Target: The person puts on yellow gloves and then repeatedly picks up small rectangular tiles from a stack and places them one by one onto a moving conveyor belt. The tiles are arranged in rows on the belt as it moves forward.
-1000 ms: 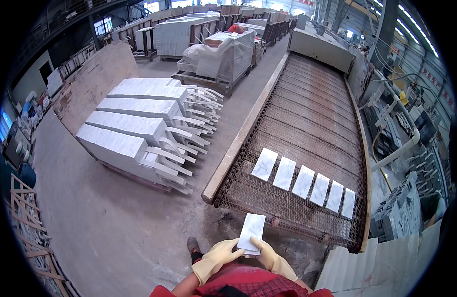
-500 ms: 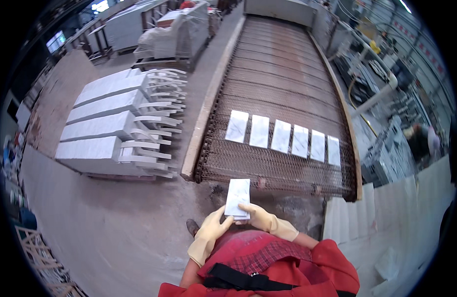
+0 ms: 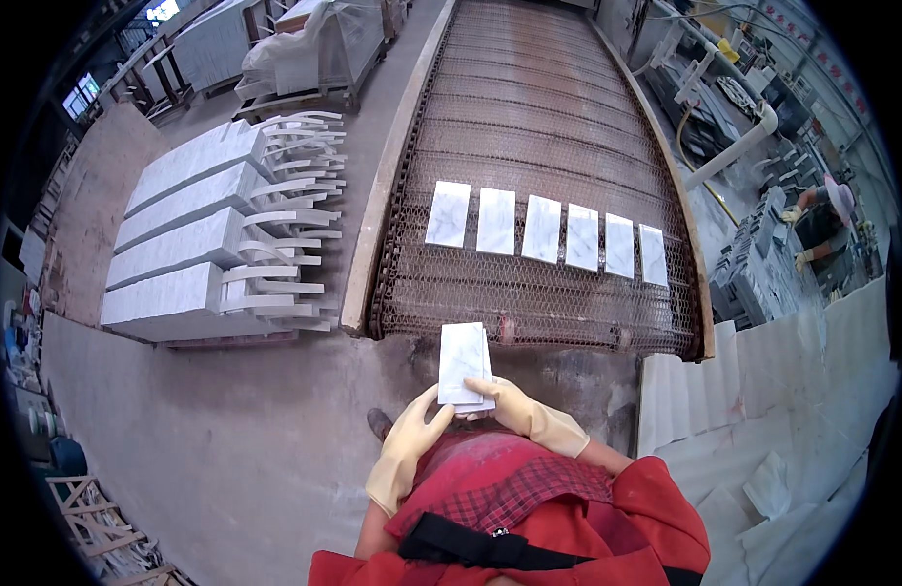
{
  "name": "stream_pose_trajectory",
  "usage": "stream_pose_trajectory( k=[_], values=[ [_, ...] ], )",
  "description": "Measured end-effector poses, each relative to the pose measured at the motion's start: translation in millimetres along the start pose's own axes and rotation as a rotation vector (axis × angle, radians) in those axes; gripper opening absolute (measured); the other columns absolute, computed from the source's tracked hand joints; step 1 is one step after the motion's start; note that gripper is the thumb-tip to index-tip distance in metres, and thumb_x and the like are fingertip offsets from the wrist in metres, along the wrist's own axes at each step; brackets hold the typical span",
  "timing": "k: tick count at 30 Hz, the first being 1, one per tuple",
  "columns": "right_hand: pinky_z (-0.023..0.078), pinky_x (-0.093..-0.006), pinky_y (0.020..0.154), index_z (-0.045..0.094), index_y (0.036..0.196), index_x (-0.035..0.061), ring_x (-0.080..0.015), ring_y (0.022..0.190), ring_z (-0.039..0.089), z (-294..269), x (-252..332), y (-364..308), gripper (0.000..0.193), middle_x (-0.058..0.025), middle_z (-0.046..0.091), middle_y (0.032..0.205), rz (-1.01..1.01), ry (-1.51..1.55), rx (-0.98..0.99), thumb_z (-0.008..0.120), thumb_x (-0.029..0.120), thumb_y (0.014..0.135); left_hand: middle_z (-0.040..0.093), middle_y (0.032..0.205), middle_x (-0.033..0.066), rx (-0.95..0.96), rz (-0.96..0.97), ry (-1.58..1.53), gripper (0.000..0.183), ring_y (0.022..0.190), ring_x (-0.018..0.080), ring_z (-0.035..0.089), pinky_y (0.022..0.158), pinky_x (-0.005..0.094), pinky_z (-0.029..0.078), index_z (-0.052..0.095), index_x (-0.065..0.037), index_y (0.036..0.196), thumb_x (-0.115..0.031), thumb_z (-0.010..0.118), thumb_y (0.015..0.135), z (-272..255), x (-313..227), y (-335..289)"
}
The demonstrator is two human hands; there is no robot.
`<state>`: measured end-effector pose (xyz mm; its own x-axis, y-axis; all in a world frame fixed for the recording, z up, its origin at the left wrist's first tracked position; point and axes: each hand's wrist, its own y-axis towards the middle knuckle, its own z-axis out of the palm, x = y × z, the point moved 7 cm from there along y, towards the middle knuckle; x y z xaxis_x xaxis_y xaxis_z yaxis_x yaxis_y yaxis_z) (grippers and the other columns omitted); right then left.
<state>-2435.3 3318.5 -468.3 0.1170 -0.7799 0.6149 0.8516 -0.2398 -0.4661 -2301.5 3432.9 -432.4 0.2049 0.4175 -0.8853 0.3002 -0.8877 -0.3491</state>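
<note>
A small stack of white, grey-veined marble tiles (image 3: 461, 361) is held between my two hands in front of my body. My left hand (image 3: 412, 439), in a cream rubber glove, grips the stack's lower left side, thumb on its near edge. From the other side my right hand (image 3: 514, 405), gloved alike, closes on it with the thumb over the front tile. The lower tiles stick out a little to the right behind the top one; their number is unclear. Beyond, a row of similar tiles (image 3: 496, 221) lies flat, spaced apart, on a mesh conveyor belt (image 3: 529, 127).
Strapped stacks of long white stone (image 3: 178, 220) stand left of the belt. Its wooden side rail (image 3: 388, 195) is raised. Stone slabs (image 3: 763, 400) lie at the right, with another person (image 3: 827, 220) near grey pieces beyond. Wrapped stone (image 3: 314, 59) stands far left.
The top tile has shifted left against those beneath, baring more of their right edge. My view has tilted, and the belt's tiles lie slightly farther from its near end.
</note>
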Motion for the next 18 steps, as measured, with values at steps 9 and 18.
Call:
stream_pose_trajectory(
  k=[9,18],
  values=[
    [0.057,-0.0306,0.071,0.068,0.125,-0.0003,-0.0197,0.082,0.072,-10.5,1.4,-2.4,0.052,-0.0113,0.076,0.101,0.004,-0.038,-0.177,0.057,0.047,0.107,0.064,0.143,0.0204,-0.003,-0.062,-0.081,0.061,0.135,0.0288,0.061,0.113,0.0391,0.047,0.052,-0.005,0.154,-0.035,0.066,0.103,6.1,10.2,7.7],
    [0.056,-0.0318,0.070,0.065,0.131,0.0003,-0.0208,0.082,0.072,-10.0,3.1,7.9,0.056,-0.0120,0.075,0.102,0.013,-0.051,-0.133,0.052,0.050,0.108,0.063,0.145,0.0180,-0.015,-0.108,-0.228,0.059,0.136,0.0252,0.060,0.114,0.0378,0.045,0.051,-0.004,0.154,-0.033,0.067,0.104,3.4,19.4,12.3]
  ],
)
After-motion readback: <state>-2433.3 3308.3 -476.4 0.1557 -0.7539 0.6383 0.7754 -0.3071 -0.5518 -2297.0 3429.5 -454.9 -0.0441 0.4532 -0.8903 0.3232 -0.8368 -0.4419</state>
